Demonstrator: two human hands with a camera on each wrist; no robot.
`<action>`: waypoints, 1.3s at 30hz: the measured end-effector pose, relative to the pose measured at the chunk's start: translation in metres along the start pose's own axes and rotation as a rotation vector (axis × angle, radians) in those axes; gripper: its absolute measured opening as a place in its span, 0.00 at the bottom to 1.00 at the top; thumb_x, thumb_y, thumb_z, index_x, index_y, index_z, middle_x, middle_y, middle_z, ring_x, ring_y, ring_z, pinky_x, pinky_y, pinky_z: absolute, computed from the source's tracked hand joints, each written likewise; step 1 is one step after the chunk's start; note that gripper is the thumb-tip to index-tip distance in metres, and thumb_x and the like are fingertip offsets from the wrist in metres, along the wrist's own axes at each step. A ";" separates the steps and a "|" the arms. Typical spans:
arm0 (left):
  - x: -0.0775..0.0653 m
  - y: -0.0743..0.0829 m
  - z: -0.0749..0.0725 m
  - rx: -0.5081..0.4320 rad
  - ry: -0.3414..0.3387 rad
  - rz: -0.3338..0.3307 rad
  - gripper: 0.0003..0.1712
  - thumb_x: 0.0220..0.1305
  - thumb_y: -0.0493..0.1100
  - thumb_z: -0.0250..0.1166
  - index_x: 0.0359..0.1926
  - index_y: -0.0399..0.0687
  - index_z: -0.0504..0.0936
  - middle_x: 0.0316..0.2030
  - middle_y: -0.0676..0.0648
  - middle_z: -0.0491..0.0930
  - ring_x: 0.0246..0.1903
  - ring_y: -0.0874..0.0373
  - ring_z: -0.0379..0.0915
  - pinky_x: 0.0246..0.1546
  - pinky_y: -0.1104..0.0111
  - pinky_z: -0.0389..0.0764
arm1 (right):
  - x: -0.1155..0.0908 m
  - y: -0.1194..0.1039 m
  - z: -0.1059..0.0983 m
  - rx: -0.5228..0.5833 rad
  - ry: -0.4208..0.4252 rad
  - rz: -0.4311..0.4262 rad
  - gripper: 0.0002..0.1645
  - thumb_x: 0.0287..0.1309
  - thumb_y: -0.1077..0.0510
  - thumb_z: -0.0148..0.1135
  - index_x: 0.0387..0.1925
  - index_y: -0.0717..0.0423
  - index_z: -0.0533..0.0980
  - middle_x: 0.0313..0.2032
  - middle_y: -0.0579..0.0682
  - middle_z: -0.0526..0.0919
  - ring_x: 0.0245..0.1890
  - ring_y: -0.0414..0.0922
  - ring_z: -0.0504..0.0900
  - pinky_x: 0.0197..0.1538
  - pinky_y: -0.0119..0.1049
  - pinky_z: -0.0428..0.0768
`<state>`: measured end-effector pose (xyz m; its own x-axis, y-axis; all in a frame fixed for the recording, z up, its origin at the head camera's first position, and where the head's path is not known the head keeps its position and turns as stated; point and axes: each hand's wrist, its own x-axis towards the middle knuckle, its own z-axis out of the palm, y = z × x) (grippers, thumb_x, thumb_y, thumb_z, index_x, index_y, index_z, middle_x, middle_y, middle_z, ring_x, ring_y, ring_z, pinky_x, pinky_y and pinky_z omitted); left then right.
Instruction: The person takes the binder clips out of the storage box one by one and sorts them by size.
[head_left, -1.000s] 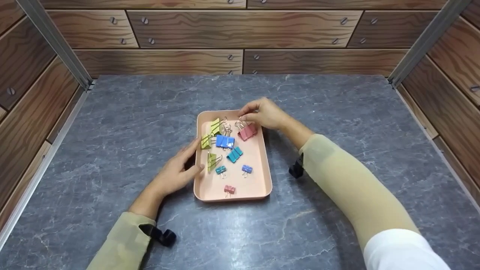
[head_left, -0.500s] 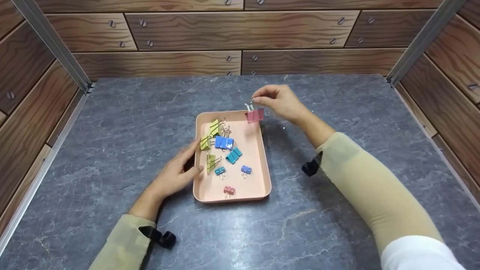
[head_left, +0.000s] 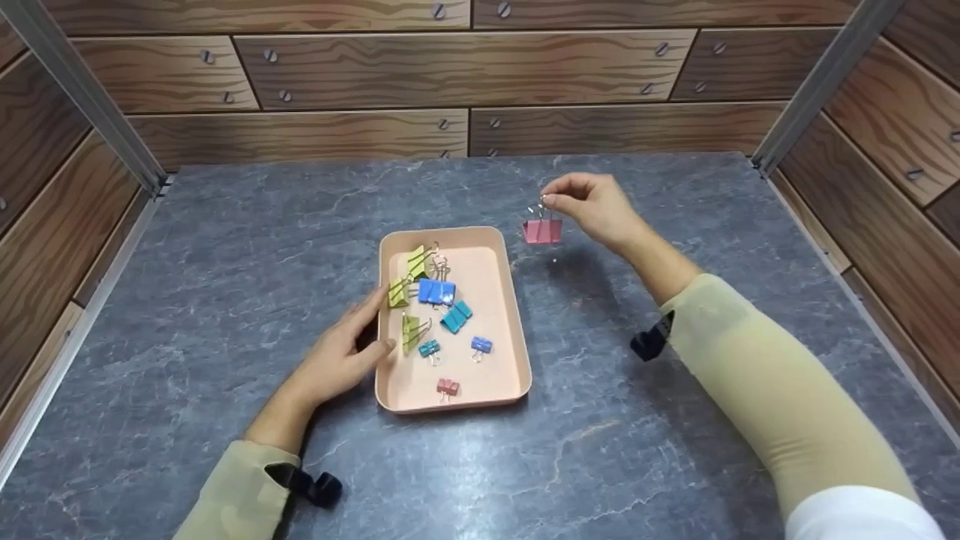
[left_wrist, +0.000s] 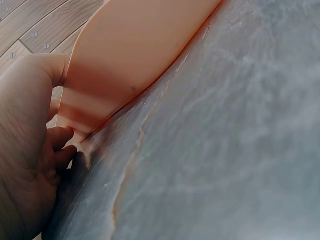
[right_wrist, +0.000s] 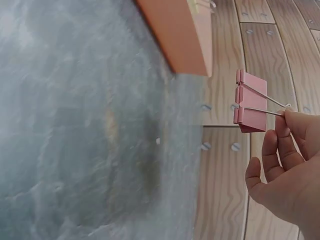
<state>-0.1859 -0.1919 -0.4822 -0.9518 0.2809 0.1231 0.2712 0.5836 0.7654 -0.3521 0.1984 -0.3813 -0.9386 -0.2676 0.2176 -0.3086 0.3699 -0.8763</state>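
My right hand (head_left: 596, 210) pinches a wire handle of a large pink binder clip (head_left: 541, 231), which hangs over the table to the right of the tray's far end. In the right wrist view thumb and forefinger grip the handle's end, and the clip's pink body (right_wrist: 252, 102) points away from the hand. My left hand (head_left: 337, 360) holds the left wall of a shallow pink tray (head_left: 517, 330), thumb over the rim. The left wrist view has the other fingers against the tray's outer wall (left_wrist: 125, 55).
Inside the tray lie several yellow-green clips (head_left: 411, 332), a large blue clip (head_left: 436, 292), a teal clip (head_left: 456, 317), a small teal clip (head_left: 429, 348), a small blue clip (head_left: 481, 344) and a small pink clip (head_left: 448, 387). Wood-patterned panels (head_left: 465, 71) wall the grey table (head_left: 247, 225).
My right hand has lifted the large pink binder clip from the tray's far right corner and carried it right, past the rim. The left hand has stayed at the tray's left side.
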 end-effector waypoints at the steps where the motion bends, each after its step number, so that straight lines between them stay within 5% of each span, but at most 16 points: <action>1: -0.001 0.000 -0.001 0.001 0.002 0.000 0.47 0.71 0.51 0.64 0.86 0.58 0.55 0.82 0.46 0.56 0.80 0.34 0.48 0.80 0.42 0.48 | -0.001 0.002 0.001 0.002 0.001 0.007 0.12 0.70 0.62 0.68 0.47 0.70 0.85 0.39 0.50 0.89 0.39 0.38 0.83 0.45 0.30 0.81; 20: -0.002 0.000 0.000 -0.004 -0.007 -0.003 0.47 0.71 0.49 0.64 0.86 0.57 0.54 0.82 0.46 0.55 0.80 0.32 0.46 0.80 0.40 0.47 | -0.003 0.038 0.015 -0.041 -0.005 0.124 0.13 0.71 0.62 0.67 0.49 0.70 0.85 0.41 0.53 0.89 0.40 0.38 0.82 0.44 0.29 0.79; 39: 0.000 -0.002 0.000 -0.001 0.002 0.004 0.47 0.71 0.50 0.64 0.86 0.61 0.54 0.83 0.47 0.54 0.80 0.34 0.47 0.81 0.43 0.47 | -0.001 0.031 0.026 -0.062 -0.017 0.124 0.14 0.72 0.65 0.64 0.50 0.75 0.83 0.45 0.64 0.87 0.39 0.39 0.79 0.42 0.26 0.76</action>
<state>-0.1859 -0.1927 -0.4838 -0.9511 0.2813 0.1272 0.2745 0.5818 0.7656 -0.3567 0.1876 -0.4200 -0.9676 -0.2314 0.1012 -0.1997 0.4554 -0.8676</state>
